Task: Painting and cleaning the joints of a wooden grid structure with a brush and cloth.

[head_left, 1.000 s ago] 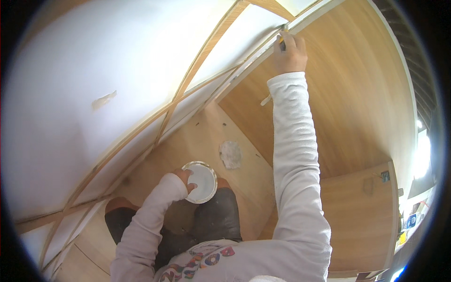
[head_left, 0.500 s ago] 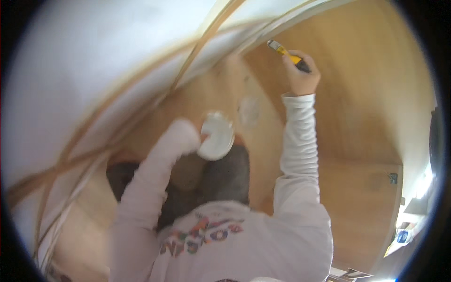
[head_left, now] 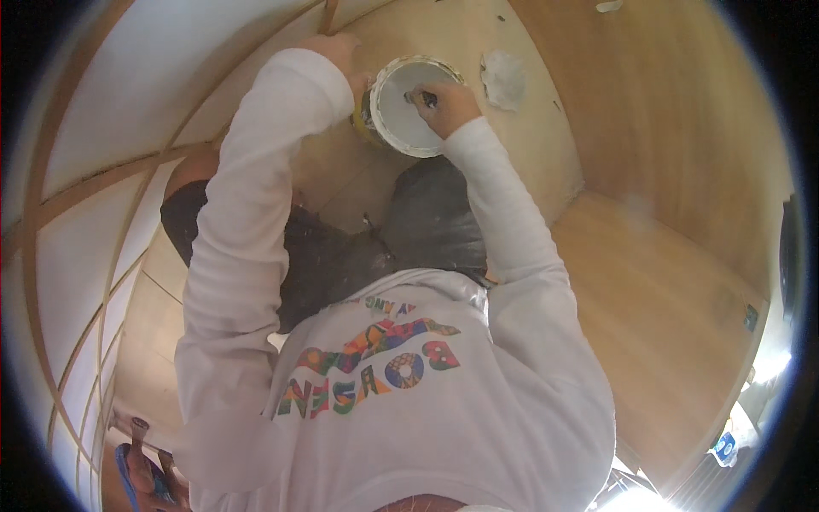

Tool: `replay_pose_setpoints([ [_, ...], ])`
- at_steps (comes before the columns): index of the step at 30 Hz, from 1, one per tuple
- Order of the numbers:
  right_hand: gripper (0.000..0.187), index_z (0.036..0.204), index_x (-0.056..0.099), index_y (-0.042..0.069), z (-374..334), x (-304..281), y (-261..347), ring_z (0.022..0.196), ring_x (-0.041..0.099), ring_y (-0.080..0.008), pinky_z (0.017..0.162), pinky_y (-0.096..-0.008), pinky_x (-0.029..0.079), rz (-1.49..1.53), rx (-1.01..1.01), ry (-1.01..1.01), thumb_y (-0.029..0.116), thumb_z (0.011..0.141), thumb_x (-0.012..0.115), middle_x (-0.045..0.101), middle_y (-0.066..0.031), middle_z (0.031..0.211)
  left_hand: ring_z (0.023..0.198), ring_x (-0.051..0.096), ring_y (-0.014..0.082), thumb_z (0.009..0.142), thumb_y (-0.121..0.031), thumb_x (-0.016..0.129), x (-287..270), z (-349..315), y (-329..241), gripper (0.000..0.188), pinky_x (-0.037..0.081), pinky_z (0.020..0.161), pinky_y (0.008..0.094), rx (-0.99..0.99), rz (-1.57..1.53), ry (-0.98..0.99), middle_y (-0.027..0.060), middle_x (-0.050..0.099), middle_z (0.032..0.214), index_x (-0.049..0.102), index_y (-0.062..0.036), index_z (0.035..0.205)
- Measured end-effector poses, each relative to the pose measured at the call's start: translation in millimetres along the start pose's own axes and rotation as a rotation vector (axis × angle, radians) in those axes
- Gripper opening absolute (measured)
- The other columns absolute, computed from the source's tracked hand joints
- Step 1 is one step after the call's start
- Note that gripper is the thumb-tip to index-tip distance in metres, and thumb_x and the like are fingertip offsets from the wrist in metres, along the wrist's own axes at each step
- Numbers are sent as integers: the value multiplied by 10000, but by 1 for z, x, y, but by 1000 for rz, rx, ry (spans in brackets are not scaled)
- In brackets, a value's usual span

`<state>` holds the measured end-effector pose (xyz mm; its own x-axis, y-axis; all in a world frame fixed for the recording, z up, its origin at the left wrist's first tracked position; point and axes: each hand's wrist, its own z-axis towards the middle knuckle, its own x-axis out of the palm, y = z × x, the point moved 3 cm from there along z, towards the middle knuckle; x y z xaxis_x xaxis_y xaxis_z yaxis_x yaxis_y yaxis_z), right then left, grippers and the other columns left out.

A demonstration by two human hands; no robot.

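Observation:
A round can of white paint stands between my two hands, its rim smeared and its outer side yellowish where it shows. My left hand is at the can's left side, fingers closed against it and partly hidden by the sleeve. Over the can's mouth, my right hand grips a paintbrush. Only the dark handle end shows between the fingers; the bristles are hidden below the hand, and I cannot tell how deep they are in the paint.
A whitish patch lies on the wooden surface right of the can. Brown wooden panels rise on the right. On the left, thin wooden strips cross white panels. At the lower left is part of another person.
My right hand has come down from the wooden panel to the can with the brush. The view has shifted, and the can and my left hand now appear higher in it.

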<state>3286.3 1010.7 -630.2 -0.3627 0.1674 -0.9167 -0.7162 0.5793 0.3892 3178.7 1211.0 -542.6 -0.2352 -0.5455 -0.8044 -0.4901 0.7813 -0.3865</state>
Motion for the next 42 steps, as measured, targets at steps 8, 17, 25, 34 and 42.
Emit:
replay_pose_setpoints([
  [8, 191, 954, 680, 119, 14, 33, -8, 808, 634, -359, 752, -435, 498, -162, 6, 147, 106, 776, 611, 653, -175, 818, 1156, 541, 350, 842, -365, 632, -7, -14, -3, 584, 421, 998, 410, 110, 9, -45, 200, 566, 1252, 493, -61, 1320],
  [17, 251, 983, 707, 84, -17, -48, -11, 819, 666, -239, 781, -321, 509, 200, 223, -108, 174, 749, 727, 692, -131, 883, 1159, 537, 353, 845, -350, 633, -6, -9, 0, 559, 423, 997, 415, -25, 7, 3, 191, 568, 1253, 500, -69, 1310],
  [25, 236, 968, 706, 89, 5, -4, -10, 828, 661, -281, 781, -351, 515, -3, 87, 105, 111, 733, 708, 688, -141, 889, 1182, 519, 342, 859, -377, 621, 7, 5, -1, 573, 416, 1005, 413, -17, 68, 73, 161, 539, 1301, 479, -83, 1329],
  [34, 236, 977, 707, 126, 10, 4, -11, 871, 644, -329, 800, -389, 511, -6, 150, 171, 104, 748, 655, 679, -148, 943, 1164, 532, 351, 854, -392, 634, 8, 4, 9, 574, 427, 989, 426, -87, 118, 139, 163, 561, 1272, 481, -109, 1330],
  [42, 208, 921, 720, 115, 10, 20, -12, 816, 672, -286, 762, -347, 527, -154, 75, 172, 83, 720, 675, 693, -130, 882, 1100, 570, 365, 842, -370, 653, 14, 9, 5, 552, 461, 939, 445, 35, 50, 49, 174, 605, 1193, 500, -113, 1306],
])
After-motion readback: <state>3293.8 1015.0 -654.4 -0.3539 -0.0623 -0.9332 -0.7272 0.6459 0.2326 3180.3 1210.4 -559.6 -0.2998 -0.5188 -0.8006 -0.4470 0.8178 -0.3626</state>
